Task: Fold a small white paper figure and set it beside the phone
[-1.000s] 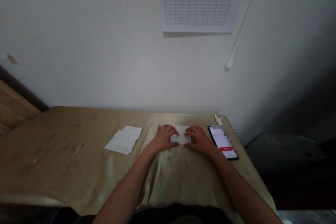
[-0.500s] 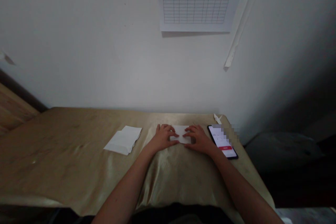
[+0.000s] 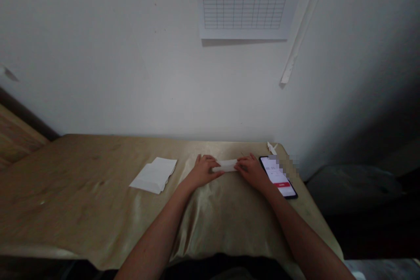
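A narrow strip of white paper (image 3: 228,166), seemingly folded or curled over, stretches between my two hands above the cloth-covered table (image 3: 226,214). My left hand (image 3: 204,170) grips its left end, thumb along the near edge and fingers on the far side. At the right end my right hand (image 3: 250,169) pinches the paper with bent fingers. Left of my hands lies a loose stack of white paper sheets (image 3: 154,176), touched by neither hand.
A lit phone (image 3: 285,190) lies just right of my right forearm. Behind it is a torn scrap of paper (image 3: 272,148) near the table's corner. A wall (image 3: 131,74) rises at the table's back edge, with a gridded sheet (image 3: 243,4) on it.
The paper between my hands has gone from a flat, wider piece to a narrow strip. My fingers have closed on its ends; the stack and the phone have stayed put.
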`<state>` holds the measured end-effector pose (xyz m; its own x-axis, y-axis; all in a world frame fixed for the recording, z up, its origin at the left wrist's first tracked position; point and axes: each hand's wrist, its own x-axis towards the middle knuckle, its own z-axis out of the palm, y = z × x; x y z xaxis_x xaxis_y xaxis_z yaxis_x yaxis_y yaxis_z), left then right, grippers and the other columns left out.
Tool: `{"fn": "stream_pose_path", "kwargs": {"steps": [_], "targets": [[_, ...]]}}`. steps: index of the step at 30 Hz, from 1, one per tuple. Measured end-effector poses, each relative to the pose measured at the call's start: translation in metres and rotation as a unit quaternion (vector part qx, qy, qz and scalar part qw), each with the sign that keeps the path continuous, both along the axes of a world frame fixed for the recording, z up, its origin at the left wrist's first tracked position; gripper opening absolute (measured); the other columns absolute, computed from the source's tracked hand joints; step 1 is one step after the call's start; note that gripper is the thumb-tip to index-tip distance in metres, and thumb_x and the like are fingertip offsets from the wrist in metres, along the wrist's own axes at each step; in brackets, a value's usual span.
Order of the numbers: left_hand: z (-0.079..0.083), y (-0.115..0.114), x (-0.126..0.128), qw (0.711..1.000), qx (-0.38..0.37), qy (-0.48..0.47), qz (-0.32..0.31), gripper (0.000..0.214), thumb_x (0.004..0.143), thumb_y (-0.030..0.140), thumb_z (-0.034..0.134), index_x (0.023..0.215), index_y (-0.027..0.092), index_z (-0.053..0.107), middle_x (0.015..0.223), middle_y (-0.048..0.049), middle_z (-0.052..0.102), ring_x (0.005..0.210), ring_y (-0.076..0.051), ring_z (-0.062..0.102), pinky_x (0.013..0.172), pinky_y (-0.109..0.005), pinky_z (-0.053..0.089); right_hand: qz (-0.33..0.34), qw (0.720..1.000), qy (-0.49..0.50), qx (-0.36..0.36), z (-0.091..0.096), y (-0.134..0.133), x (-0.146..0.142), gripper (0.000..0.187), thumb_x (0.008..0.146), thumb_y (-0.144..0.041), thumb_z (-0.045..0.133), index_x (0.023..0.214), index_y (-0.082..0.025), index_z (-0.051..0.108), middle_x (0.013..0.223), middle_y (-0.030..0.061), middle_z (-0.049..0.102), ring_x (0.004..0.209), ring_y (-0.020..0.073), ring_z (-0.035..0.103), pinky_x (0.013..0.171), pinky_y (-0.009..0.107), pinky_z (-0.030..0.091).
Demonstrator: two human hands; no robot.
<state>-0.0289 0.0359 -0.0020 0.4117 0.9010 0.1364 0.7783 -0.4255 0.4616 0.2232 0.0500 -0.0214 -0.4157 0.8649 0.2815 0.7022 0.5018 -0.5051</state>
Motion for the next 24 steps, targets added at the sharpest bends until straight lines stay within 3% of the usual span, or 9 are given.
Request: {"fn": "stream_pose_path", "kwargs": {"steps": [3, 6, 9, 16, 20, 24], "targets": [[-0.006, 0.003, 0.003, 0.999, -0.024, -0.022, 0.037, 0.029, 0.091, 0.041, 0.065, 0.115, 0.027, 0.07, 0.115, -0.0052, 0.071, 0.116, -0.024, 0.059, 0.117, -0.052, 0.023, -0.021, 1.0, -0.007, 0.006, 0.002, -0.001, -0.002, 0.019, 0.096, -0.031, 0.057, 0.094, -0.025, 0.074, 0.105, 0.0057, 0.075, 0.105, 0.0231, 0.064, 0.118, 0.053, 0.022], [-0.012, 0.004, 0.007, 0.995, -0.04, -0.04, 0.076, 0.043, 0.089, 0.034, 0.067, 0.13, 0.027, 0.059, 0.116, -0.0048, 0.071, 0.109, -0.022, 0.063, 0.116, -0.053, 0.025, -0.062, 0.998, -0.023, 0.015, 0.003, -0.004, -0.008, 0.022, 0.097, -0.033, 0.055, 0.093, -0.023, 0.074, 0.101, 0.0069, 0.074, 0.105, 0.0238, 0.061, 0.114, 0.05, 0.027], [-0.014, 0.004, 0.009, 0.996, -0.023, -0.033, 0.079, 0.051, 0.088, 0.032, 0.068, 0.137, 0.03, 0.053, 0.121, -0.0045, 0.069, 0.114, -0.024, 0.06, 0.115, -0.053, 0.028, -0.094, 0.994, -0.047, 0.023, 0.001, -0.006, -0.015, 0.022, 0.097, -0.032, 0.055, 0.095, -0.021, 0.073, 0.098, 0.0078, 0.073, 0.105, 0.0243, 0.059, 0.11, 0.046, 0.03], [-0.017, 0.005, 0.004, 0.999, 0.014, 0.027, 0.04, 0.018, 0.093, 0.038, 0.063, 0.104, 0.036, 0.077, 0.128, -0.0012, 0.066, 0.124, -0.025, 0.052, 0.114, -0.053, 0.027, -0.134, 0.986, -0.088, 0.041, -0.012, -0.006, -0.021, 0.02, 0.097, -0.03, 0.053, 0.096, -0.02, 0.07, 0.108, 0.0085, 0.07, 0.112, 0.0256, 0.057, 0.112, 0.05, 0.021], [-0.013, 0.004, 0.0, 0.999, 0.02, 0.044, 0.021, 0.021, 0.092, 0.044, 0.064, 0.108, 0.038, 0.077, 0.128, -0.0003, 0.068, 0.125, -0.025, 0.051, 0.113, -0.051, 0.028, -0.141, 0.985, -0.084, 0.052, -0.012, -0.006, -0.022, 0.019, 0.096, -0.031, 0.053, 0.092, -0.021, 0.07, 0.106, 0.0066, 0.07, 0.111, 0.0247, 0.057, 0.114, 0.051, 0.015], [-0.003, 0.001, 0.001, 0.997, 0.018, 0.071, 0.016, 0.023, 0.093, 0.044, 0.063, 0.111, 0.038, 0.076, 0.13, -0.0001, 0.068, 0.126, -0.027, 0.05, 0.114, -0.057, 0.023, -0.153, 0.983, -0.082, 0.059, -0.009, -0.007, -0.024, 0.02, 0.096, -0.031, 0.054, 0.091, -0.021, 0.07, 0.104, 0.0061, 0.071, 0.111, 0.0255, 0.057, 0.115, 0.053, 0.013]]}}
